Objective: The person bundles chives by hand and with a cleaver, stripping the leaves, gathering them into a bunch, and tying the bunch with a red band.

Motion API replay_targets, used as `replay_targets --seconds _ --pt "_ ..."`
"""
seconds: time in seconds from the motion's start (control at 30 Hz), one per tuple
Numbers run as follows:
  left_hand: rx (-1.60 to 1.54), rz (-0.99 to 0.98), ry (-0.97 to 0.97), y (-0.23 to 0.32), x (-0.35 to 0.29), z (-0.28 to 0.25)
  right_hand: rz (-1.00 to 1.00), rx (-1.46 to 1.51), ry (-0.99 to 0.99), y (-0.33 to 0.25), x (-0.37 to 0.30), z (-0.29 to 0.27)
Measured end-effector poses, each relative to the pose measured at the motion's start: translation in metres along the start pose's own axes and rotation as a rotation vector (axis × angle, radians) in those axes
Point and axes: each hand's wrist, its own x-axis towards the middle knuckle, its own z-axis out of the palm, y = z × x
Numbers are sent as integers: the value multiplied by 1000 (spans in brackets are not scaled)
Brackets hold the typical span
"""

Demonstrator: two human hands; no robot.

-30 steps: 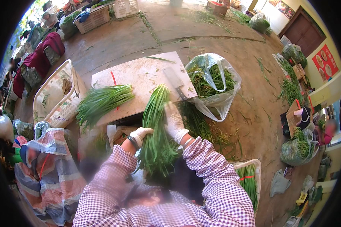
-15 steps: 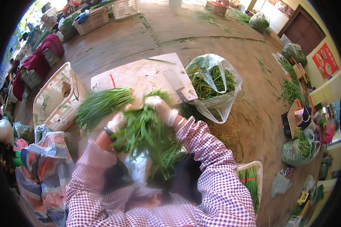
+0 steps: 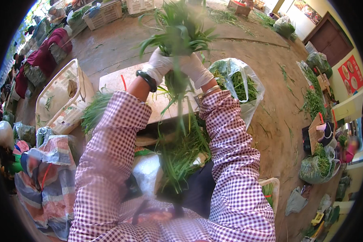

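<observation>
Both my hands are raised over the far side of the pale board (image 3: 111, 80), wearing thin white gloves. My left hand (image 3: 159, 64) and my right hand (image 3: 194, 71) are closed together around the lower part of a bunch of garlic chives (image 3: 181, 34). Its long green leaves fan out above my hands, and a few strands hang down below them. Another pile of chives (image 3: 94, 113) lies at the board's left side, partly behind my left sleeve. Loose green leaves (image 3: 183, 155) cover my lap between my forearms.
A white plastic crate (image 3: 81, 80) stands left of the board. On the right is a clear bag (image 3: 252, 105) of green trimmings. A white basket (image 3: 276, 191) with red-banded bundles sits by my right elbow. A striped woven sack (image 3: 48, 185) lies at my left.
Both hands have risen and moved away from me, carrying the chives from above my lap to beyond the board. The leaves now point upward. My right forearm now hides the knife on the board.
</observation>
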Motion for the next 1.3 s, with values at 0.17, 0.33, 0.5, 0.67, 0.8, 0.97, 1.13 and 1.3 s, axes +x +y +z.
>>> replay_targets --seconds 0.17,0.33,0.5,0.67,0.8,0.97,1.13,1.3 --pt "-12 -143 145 -38 8 17 32 -14 135 75 -19 -2" --pt "-29 -156 -168 -18 8 1 129 255 214 17 -7 -14" --pt "485 260 -224 -27 15 -6 33 546 91 -21 -4 -15" --pt "726 328 -212 -54 14 -5 55 122 115 -9 4 -16" --pt "797 -45 -109 -33 -18 7 -363 -407 360 -14 -10 -1" --pt "496 53 108 -30 -91 -19 -134 -376 389 5 -11 -11" --pt "159 -81 404 -90 -172 -37 95 -257 367 -24 -35 -17" --pt "156 -212 523 -147 -224 -54 273 392 530 -43 -38 -32"
